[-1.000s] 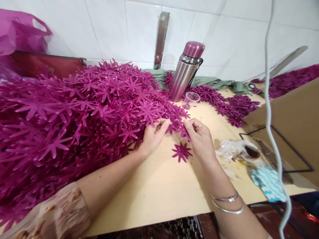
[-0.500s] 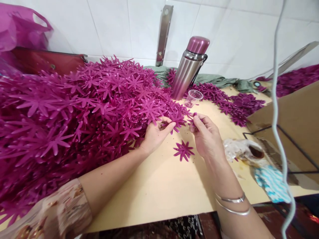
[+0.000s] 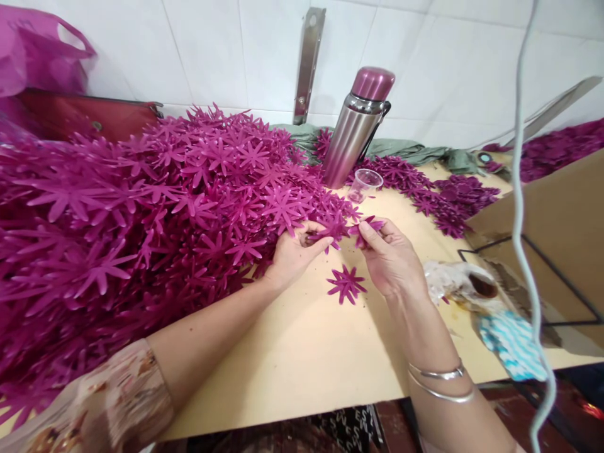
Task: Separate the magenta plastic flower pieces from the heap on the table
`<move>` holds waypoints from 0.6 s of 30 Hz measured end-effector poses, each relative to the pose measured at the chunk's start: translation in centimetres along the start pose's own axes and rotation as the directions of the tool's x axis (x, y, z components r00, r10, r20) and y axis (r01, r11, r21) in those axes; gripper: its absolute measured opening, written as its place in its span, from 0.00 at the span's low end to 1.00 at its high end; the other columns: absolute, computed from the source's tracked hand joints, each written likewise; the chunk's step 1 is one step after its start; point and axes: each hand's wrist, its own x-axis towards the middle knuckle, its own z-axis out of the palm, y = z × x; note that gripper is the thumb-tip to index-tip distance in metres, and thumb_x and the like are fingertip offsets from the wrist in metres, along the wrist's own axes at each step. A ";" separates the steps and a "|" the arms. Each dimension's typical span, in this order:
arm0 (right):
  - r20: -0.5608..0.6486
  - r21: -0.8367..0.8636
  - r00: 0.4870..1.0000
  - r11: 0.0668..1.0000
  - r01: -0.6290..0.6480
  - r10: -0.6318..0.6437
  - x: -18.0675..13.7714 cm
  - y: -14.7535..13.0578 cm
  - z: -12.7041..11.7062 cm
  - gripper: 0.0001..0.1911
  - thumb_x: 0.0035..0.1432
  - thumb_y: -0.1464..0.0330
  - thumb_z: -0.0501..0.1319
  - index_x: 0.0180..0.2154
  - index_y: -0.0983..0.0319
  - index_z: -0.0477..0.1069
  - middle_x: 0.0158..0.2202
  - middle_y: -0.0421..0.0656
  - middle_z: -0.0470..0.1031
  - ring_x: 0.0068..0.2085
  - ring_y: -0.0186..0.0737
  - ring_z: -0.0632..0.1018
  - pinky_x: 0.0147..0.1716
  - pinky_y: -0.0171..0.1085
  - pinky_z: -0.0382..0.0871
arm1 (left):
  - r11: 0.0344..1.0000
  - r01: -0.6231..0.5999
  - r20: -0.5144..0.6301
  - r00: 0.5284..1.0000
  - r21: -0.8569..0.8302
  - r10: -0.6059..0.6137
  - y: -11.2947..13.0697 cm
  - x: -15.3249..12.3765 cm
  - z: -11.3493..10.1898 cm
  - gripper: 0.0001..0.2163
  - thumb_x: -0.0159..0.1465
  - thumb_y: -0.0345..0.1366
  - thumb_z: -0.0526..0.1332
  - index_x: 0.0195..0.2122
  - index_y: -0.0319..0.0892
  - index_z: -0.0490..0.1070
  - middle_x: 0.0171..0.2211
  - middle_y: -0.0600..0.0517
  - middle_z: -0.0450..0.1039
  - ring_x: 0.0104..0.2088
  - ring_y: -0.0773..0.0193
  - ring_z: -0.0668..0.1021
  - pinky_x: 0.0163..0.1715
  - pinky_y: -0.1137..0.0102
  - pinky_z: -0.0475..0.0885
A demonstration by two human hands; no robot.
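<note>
My right hand [image 3: 389,258] pinches a purple plastic flower [image 3: 370,225] with narrow petals between thumb and fingers. To its left, my left hand [image 3: 297,255] has its thumb and fingertips closed on petals of another purple flower [image 3: 334,229] at the edge of the pile. The two flowers are very close; whether they touch I cannot tell. Below the hands, a loose purple flower [image 3: 346,285] lies flat on the pale table [image 3: 283,365]. A big heap of purple flowers [image 3: 189,201] spreads out on the left, right up to my left hand and forearm.
Behind my hands stand a steel thermos [image 3: 352,135] and a clear plastic cup [image 3: 365,184]. More purple pieces [image 3: 455,201] lie at the back right. A cardboard box [image 3: 557,233], crumpled clear plastic [image 3: 453,283] and a blue-white cloth [image 3: 512,343] are on the right, where a grey cable [image 3: 520,189] hangs.
The flower in my right hand has turned, so more of its petals show. Purple petals now show between my left thumb and fingers. The loose flower on the table has stayed put.
</note>
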 end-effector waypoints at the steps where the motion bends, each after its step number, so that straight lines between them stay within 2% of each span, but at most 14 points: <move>1: -0.011 0.006 1.000 1.000 0.007 -0.007 0.0 0.0 0.0 0.18 0.41 0.60 0.79 0.29 0.58 0.74 0.27 0.34 0.71 0.28 0.30 0.69 0.28 0.31 0.65 | 1.000 -0.002 -0.005 1.000 0.010 0.002 -0.1 0.0 0.1 0.11 0.56 0.35 0.72 0.38 0.41 0.75 0.34 0.52 0.79 0.34 0.65 0.79 0.38 0.71 0.74; 4: -0.027 -0.037 0.999 0.998 0.042 -0.043 0.0 0.1 -0.1 0.17 0.46 0.58 0.77 0.29 0.58 0.73 0.27 0.33 0.69 0.27 0.30 0.66 0.26 0.30 0.62 | 0.999 0.013 0.006 1.000 0.031 -0.013 0.1 -0.1 0.2 0.17 0.56 0.36 0.73 0.45 0.41 0.74 0.39 0.50 0.81 0.38 0.62 0.80 0.41 0.68 0.75; 5: -0.018 -0.072 0.998 0.996 0.052 -0.053 0.0 0.2 -0.1 0.16 0.48 0.58 0.76 0.30 0.58 0.73 0.27 0.34 0.69 0.26 0.30 0.66 0.26 0.31 0.62 | 0.999 0.003 0.009 1.000 0.049 -0.004 0.4 -0.2 0.2 0.15 0.58 0.39 0.71 0.45 0.42 0.74 0.39 0.50 0.81 0.38 0.62 0.80 0.41 0.68 0.75; 7: 0.012 -0.139 0.997 0.988 0.071 -0.070 -0.1 0.4 0.0 0.15 0.52 0.57 0.74 0.32 0.57 0.73 0.28 0.34 0.69 0.26 0.31 0.66 0.26 0.32 0.62 | 0.990 -0.055 0.018 0.998 0.129 0.053 1.0 -0.5 0.1 0.10 0.65 0.44 0.65 0.40 0.41 0.76 0.35 0.51 0.79 0.36 0.63 0.79 0.40 0.69 0.73; 9: 0.051 -0.167 0.995 0.981 0.093 -0.086 -0.2 0.4 0.2 0.15 0.54 0.56 0.72 0.34 0.57 0.73 0.28 0.34 0.69 0.26 0.32 0.66 0.27 0.33 0.63 | 0.966 -0.121 0.055 0.992 0.230 0.111 1.4 -0.7 0.0 0.14 0.69 0.45 0.60 0.32 0.41 0.76 0.30 0.53 0.77 0.33 0.65 0.77 0.37 0.71 0.71; 11: 0.089 -0.145 0.991 0.983 0.111 -0.099 -0.3 0.4 0.4 0.14 0.56 0.55 0.71 0.36 0.57 0.73 0.28 0.34 0.70 0.27 0.32 0.68 0.29 0.33 0.64 | 0.950 -0.125 0.078 0.991 0.285 0.107 1.3 -0.7 0.0 0.12 0.67 0.42 0.63 0.30 0.42 0.76 0.27 0.54 0.75 0.30 0.66 0.76 0.33 0.72 0.70; 14: 0.140 -0.108 0.985 0.987 0.120 -0.104 -0.3 0.3 0.5 0.14 0.56 0.58 0.71 0.41 0.55 0.75 0.34 0.37 0.76 0.32 0.34 0.73 0.34 0.34 0.70 | 0.935 -0.071 0.012 0.997 0.347 0.071 0.9 -0.7 0.0 0.07 0.60 0.39 0.70 0.35 0.43 0.77 0.31 0.55 0.78 0.30 0.65 0.78 0.33 0.72 0.71; 16: 0.160 -0.112 0.982 0.987 0.118 -0.100 -0.2 0.4 0.3 0.17 0.55 0.60 0.72 0.46 0.54 0.75 0.40 0.39 0.79 0.37 0.36 0.77 0.40 0.36 0.73 | 0.927 -0.064 -0.029 0.996 0.369 0.081 0.9 -0.7 0.0 0.12 0.57 0.39 0.73 0.40 0.44 0.76 0.36 0.53 0.80 0.34 0.63 0.80 0.37 0.70 0.73; 18: 0.176 -0.121 0.980 0.986 0.114 -0.092 -0.1 0.6 0.2 0.19 0.54 0.61 0.73 0.47 0.54 0.76 0.43 0.40 0.80 0.41 0.39 0.79 0.46 0.39 0.74 | 0.947 -0.067 -0.030 0.996 0.314 0.080 1.2 -0.7 0.0 0.17 0.57 0.40 0.73 0.46 0.43 0.75 0.38 0.51 0.80 0.36 0.62 0.80 0.39 0.69 0.74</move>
